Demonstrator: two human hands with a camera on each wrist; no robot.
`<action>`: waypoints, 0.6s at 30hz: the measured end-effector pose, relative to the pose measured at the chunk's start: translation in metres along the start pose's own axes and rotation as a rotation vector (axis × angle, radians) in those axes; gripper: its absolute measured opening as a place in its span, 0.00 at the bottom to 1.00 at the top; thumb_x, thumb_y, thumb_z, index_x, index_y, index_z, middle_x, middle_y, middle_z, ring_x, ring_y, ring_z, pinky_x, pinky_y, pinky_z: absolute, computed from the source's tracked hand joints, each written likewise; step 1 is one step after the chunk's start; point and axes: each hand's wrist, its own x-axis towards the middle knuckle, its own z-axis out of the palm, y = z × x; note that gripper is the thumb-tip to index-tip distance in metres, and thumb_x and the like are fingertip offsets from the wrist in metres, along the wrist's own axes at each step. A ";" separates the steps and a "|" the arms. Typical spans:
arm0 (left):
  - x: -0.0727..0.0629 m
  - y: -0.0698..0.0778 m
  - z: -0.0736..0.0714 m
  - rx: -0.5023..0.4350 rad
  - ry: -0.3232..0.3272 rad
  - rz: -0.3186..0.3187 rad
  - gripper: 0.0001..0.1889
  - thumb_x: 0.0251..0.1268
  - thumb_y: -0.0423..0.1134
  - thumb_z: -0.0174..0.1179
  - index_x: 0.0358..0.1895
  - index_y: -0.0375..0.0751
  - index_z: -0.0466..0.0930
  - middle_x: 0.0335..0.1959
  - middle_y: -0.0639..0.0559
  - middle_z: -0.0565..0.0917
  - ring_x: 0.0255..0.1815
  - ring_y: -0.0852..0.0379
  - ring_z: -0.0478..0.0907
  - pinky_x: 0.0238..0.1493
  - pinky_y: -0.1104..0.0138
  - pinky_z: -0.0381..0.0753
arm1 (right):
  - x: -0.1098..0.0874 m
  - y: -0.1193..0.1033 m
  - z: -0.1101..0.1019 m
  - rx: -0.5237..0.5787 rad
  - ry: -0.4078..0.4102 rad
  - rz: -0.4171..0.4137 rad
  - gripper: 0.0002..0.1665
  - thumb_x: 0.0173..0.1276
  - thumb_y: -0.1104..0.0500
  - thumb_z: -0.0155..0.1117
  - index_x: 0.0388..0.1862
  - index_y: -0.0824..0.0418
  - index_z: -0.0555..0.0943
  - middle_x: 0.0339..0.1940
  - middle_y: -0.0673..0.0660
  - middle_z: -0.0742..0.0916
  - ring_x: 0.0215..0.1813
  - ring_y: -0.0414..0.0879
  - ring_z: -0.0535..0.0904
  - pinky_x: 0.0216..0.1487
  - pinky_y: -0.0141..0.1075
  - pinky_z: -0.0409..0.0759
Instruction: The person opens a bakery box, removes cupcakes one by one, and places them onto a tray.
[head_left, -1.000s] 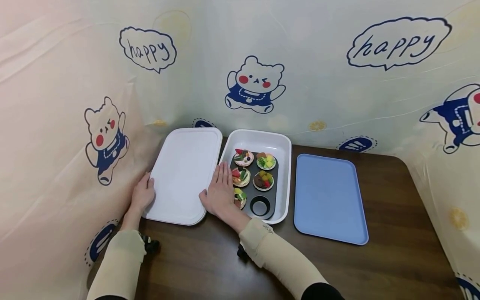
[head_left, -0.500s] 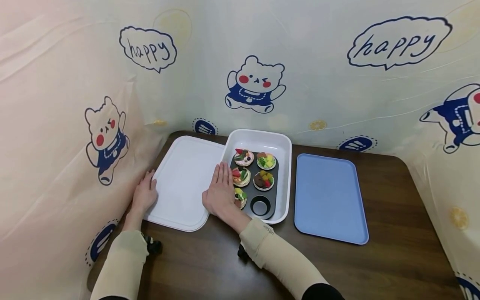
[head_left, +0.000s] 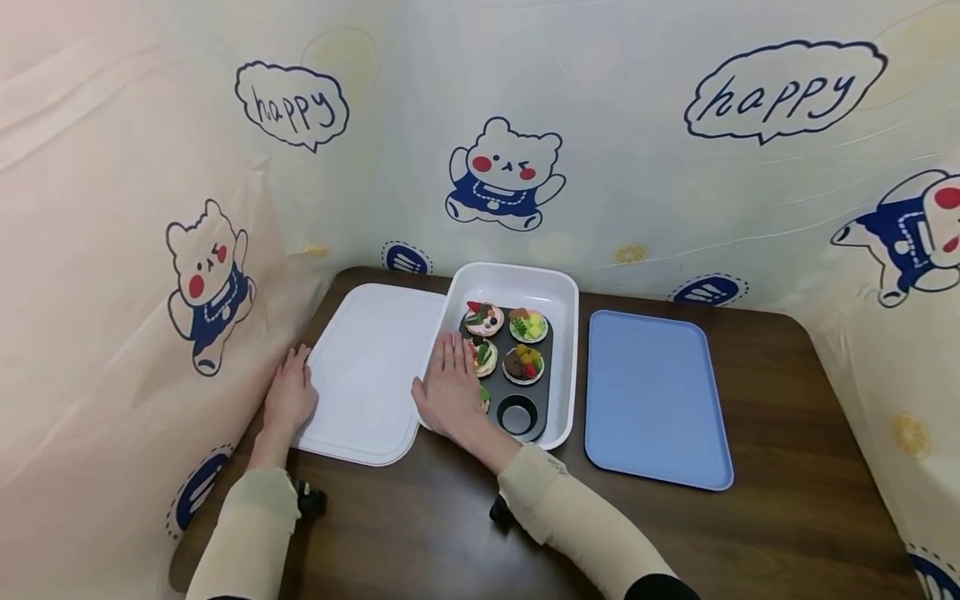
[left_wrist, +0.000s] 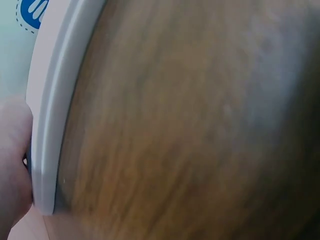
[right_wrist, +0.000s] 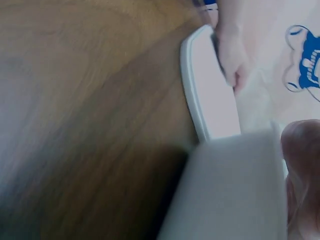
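Left hand: the left hand [head_left: 290, 398] lies against the outer left edge of the white flat panel [head_left: 367, 375], fingers extended along it.
Right hand: the right hand [head_left: 450, 396] lies flat with straight fingers over the left side of the white tub [head_left: 517, 283]; how firmly it presses, I cannot tell.
Between hands: they are apart, with the panel and the tub's left wall between them.
White panel: on the worktop [head_left: 420, 533], its far right corner meeting or just beside the tub.
Muffin pan: the dark muffin pan [head_left: 537, 390] sits inside the tub, the bottom of its near-right well showing.
Fruit tarts: five fruit tarts [head_left: 528, 327] in the pan; the near-left one is mostly hidden by the right hand.
Blue tray: the blue tray [head_left: 656, 400] lies right of the tub, apart from it.
Backdrop: a pale sheet [head_left: 622, 175] printed with bears and "happy" bubbles.
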 end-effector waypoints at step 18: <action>-0.007 0.135 0.014 -0.021 -0.123 0.357 0.40 0.90 0.50 0.51 0.89 0.28 0.49 0.91 0.31 0.52 0.94 0.33 0.46 0.92 0.34 0.43 | -0.021 0.133 -0.056 0.261 0.051 0.040 0.50 0.88 0.44 0.54 0.90 0.74 0.48 0.92 0.73 0.55 0.94 0.68 0.46 0.96 0.57 0.46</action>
